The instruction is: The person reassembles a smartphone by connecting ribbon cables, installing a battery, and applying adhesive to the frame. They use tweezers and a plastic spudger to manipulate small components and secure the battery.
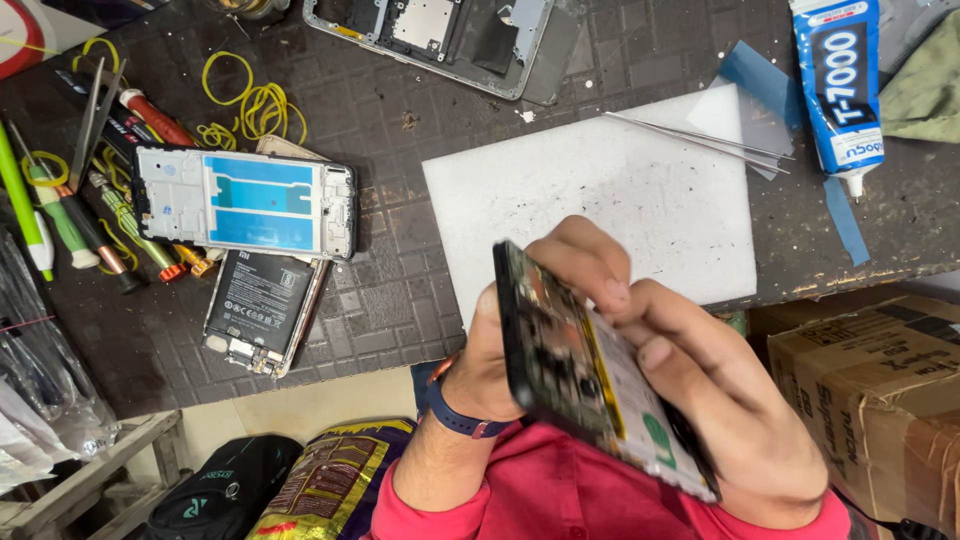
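We hold the opened phone (590,380) tilted between both hands, left fingers (590,262) and right fingers (660,330) pinching its edges; its back is off, battery and boards bare

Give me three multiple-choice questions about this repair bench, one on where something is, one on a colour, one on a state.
1. Where do the tweezers lie?
A. on the white foam pad
B. on the cardboard box
C. inside the black bag

2. What colour are the loose rubber bands?
A. red
B. yellow
C. green

3. How is the opened phone held?
A. flat on the mat
B. by one hand only
C. off the bench, in both hands

Answers:
1 A, the thin metal tweezers rest across the pad's upper right corner.
2 B, the loops near the tools are yellow.
3 C, the left hand grips it from behind while the right hand holds its near side.
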